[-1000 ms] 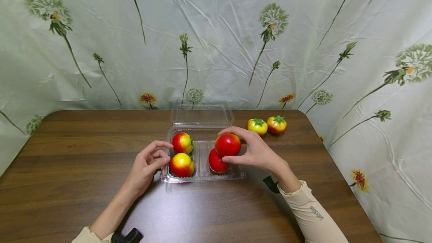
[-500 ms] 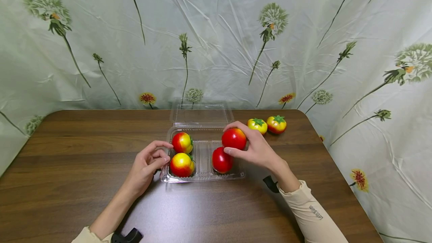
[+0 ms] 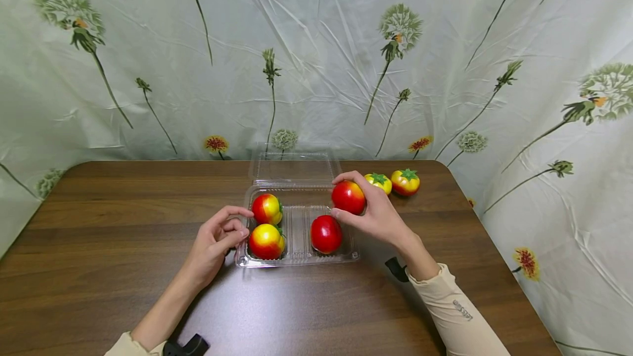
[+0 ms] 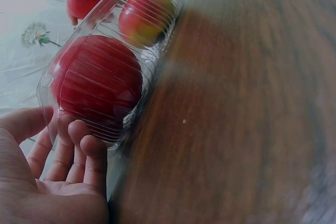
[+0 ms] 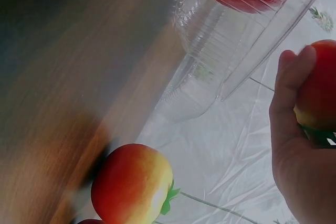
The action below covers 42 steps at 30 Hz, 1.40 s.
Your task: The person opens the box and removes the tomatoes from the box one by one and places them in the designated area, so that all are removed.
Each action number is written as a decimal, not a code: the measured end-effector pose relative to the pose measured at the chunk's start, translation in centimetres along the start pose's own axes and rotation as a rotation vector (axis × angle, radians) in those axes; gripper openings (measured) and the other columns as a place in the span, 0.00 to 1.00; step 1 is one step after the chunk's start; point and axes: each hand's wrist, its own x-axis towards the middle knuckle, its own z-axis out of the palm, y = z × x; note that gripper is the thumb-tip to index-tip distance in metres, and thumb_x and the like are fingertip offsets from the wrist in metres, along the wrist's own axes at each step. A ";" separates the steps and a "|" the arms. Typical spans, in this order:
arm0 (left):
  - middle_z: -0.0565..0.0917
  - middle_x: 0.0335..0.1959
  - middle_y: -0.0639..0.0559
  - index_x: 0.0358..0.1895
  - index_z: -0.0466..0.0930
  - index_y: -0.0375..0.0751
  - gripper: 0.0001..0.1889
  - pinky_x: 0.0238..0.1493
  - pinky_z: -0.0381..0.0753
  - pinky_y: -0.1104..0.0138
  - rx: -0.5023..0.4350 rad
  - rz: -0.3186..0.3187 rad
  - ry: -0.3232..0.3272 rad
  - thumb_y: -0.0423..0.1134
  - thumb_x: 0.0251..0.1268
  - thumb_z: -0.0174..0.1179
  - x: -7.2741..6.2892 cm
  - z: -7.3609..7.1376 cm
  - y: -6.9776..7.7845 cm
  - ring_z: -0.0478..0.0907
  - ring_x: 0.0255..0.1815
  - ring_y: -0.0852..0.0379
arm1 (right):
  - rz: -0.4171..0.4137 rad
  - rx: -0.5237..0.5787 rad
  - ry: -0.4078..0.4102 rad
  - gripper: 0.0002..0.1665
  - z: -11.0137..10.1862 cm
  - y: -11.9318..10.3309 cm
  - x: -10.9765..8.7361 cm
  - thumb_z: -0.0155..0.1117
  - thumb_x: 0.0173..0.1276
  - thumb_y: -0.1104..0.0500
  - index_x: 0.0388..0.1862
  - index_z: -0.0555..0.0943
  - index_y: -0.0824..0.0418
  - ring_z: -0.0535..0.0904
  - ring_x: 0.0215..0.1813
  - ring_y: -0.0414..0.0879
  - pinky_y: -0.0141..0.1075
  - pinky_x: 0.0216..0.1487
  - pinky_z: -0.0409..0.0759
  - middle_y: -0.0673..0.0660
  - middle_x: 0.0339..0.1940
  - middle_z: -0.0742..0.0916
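A clear plastic clamshell container (image 3: 296,235) sits on the table, its lid (image 3: 295,167) open toward the back. At its left edge, my left hand (image 3: 215,242) pinches the rim, fingertips against the wall in the left wrist view. Two red-yellow tomatoes (image 3: 267,242) lie in the left side, and one red tomato (image 3: 326,234) sits at the front right. My right hand (image 3: 377,214) holds another tomato (image 3: 348,198) between thumb and fingers, above the container's back right corner. Its green leafy top (image 5: 315,136) shows in the right wrist view.
Two more tomatoes (image 3: 405,182) with green leafy tops stand at the table's back right, one partly behind the right hand. A curtain (image 3: 316,70) printed with dandelions hangs behind the wooden table (image 3: 99,246).
My right hand has carried its tomato rightward and back, away from above the front right one. That front tomato has shifted slightly right. The left hand has stayed in place.
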 end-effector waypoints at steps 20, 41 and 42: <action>0.82 0.30 0.52 0.62 0.71 0.24 0.15 0.17 0.76 0.63 -0.010 0.010 -0.014 0.22 0.75 0.54 0.0 0.0 0.0 0.71 0.23 0.52 | 0.009 -0.012 0.001 0.27 -0.3 0.3 0.0 0.64 0.71 0.52 0.68 0.72 0.50 0.79 0.56 0.47 0.45 0.55 0.83 0.52 0.59 0.84; 0.82 0.30 0.53 0.61 0.71 0.23 0.15 0.18 0.75 0.63 -0.014 0.013 -0.011 0.21 0.75 0.54 0.1 0.0 -0.1 0.72 0.24 0.53 | -0.020 -0.127 0.271 0.41 -0.3 1.1 0.3 0.87 0.54 0.50 0.67 0.80 0.48 0.75 0.63 0.46 0.46 0.62 0.78 0.51 0.62 0.81; 0.82 0.29 0.53 0.61 0.71 0.23 0.15 0.18 0.75 0.63 -0.013 0.012 -0.010 0.21 0.75 0.54 0.1 0.0 -0.1 0.72 0.24 0.53 | -0.018 -0.131 0.279 0.42 -0.3 1.1 0.4 0.87 0.54 0.51 0.68 0.79 0.49 0.75 0.64 0.46 0.47 0.63 0.78 0.52 0.62 0.81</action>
